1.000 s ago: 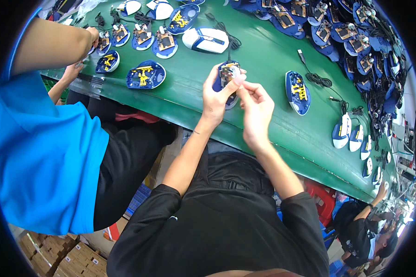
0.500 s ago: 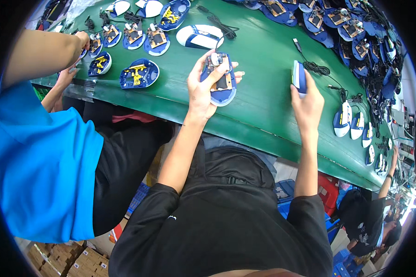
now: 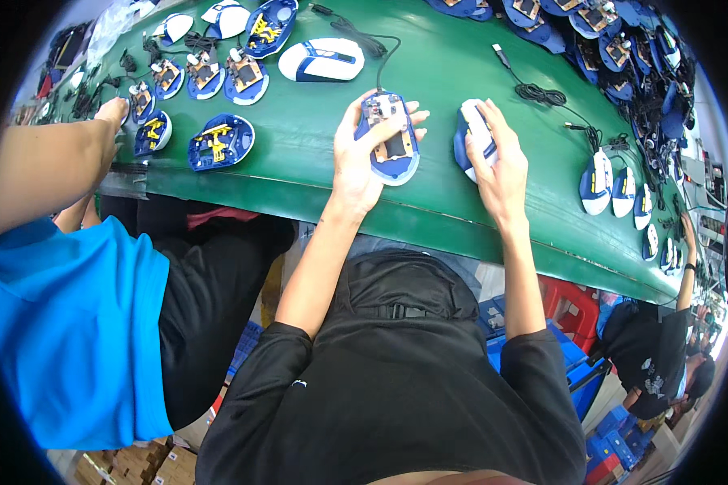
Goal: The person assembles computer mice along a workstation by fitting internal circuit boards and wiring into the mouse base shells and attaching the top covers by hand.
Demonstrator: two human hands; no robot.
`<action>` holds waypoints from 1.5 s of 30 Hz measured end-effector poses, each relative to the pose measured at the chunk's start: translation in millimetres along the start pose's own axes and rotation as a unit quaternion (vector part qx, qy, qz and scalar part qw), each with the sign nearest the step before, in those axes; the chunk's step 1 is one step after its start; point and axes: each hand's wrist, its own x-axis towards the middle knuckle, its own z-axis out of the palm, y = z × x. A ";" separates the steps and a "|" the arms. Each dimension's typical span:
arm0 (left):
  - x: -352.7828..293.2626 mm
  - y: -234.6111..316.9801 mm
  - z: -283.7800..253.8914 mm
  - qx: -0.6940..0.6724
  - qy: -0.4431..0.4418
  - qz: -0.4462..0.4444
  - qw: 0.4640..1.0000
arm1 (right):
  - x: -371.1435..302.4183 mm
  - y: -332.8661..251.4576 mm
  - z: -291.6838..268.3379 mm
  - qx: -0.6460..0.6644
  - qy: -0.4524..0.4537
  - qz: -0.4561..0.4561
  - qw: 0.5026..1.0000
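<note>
In my left hand [image 3: 361, 153] is the open lower half of a computer mouse [image 3: 394, 167], a blue base with a brown circuit board; my thumb lies over the board. Its black cable [image 3: 391, 58] runs away from the far end. To the right, my right hand [image 3: 501, 166] grips a white and blue mouse top shell [image 3: 466, 145], fingers along its right side. A gap of green table separates the two parts. Beyond my left hand lies a closed white mouse [image 3: 322, 60]. An upturned blue shell with yellow parts [image 3: 222, 142] rests further left.
Several mouse bases with boards [image 3: 245, 78] stand in a row at the left. A co-worker's arm [image 3: 52, 166] reaches in there. Bases are heaped [image 3: 598, 48] at the far right. White-and-blue mice [image 3: 597, 184] line the right side of the green table [image 3: 449, 69], near a coiled cable [image 3: 539, 94].
My right hand has come left toward the mouse base and turned the shell so its white outer side shows. My left hand keeps its hold. The view has shifted slightly.
</note>
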 end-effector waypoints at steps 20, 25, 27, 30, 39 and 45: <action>-6.5 -4.8 -4.4 -0.028 0.028 -0.012 0.999 | -2.1 -75.3 58.3 0.161 -0.082 -0.027 0.983; -7.9 11.0 -9.6 -0.004 0.003 -0.001 1.000 | -3.2 -80.7 59.2 0.172 -0.106 -0.076 0.976; -5.0 12.6 -21.0 -0.125 -0.023 -0.013 0.992 | -0.2 -91.3 44.8 0.243 -0.108 0.005 0.964; -2.7 21.5 -23.8 -0.096 -0.031 0.020 0.995 | -9.9 -87.4 51.9 0.367 -0.043 0.154 0.916; 4.4 18.6 -35.8 -0.183 -0.118 -0.001 0.976 | -3.7 -106.5 19.2 0.177 -0.042 -0.018 0.983; 0.8 27.1 -25.0 0.077 -0.071 -0.009 0.994 | -5.7 -90.5 1.4 0.234 -0.070 0.119 0.962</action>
